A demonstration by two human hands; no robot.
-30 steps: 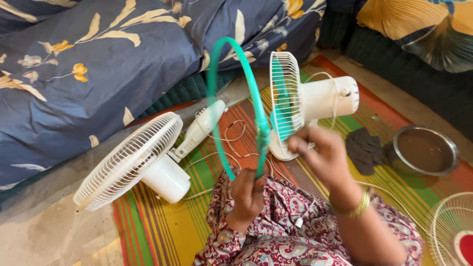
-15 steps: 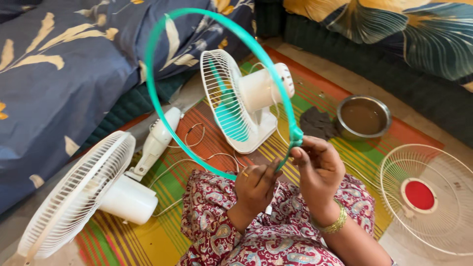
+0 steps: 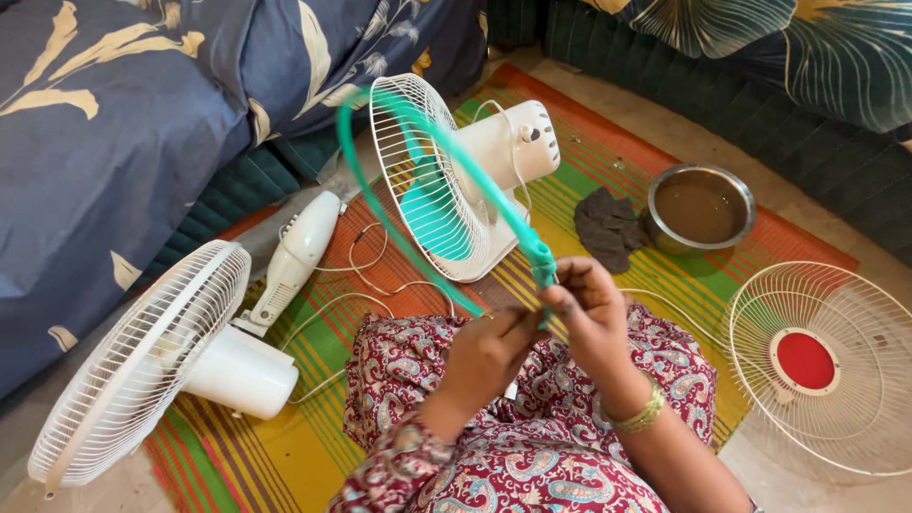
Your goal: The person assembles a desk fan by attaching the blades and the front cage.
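Fingers (image 3: 560, 306) of our right hand (image 3: 594, 318) pinch the green plastic ring (image 3: 432, 142) at its thick joint, while our left hand (image 3: 489, 353) closes on the ring's lower end just beside it, so the one ring stands tilted above our lap. Around us on the striped mat (image 3: 285, 465) we count two white table fans, one upright (image 3: 446, 176) behind the ring and one lying on its side (image 3: 161, 356). We also count one loose white fan guard with a red centre (image 3: 822, 366), one steel bowl (image 3: 701, 209) and one dark cloth (image 3: 608, 228) touching it.

Striped mat (image 3: 285, 456), floral bedding (image 3: 114, 123) beside
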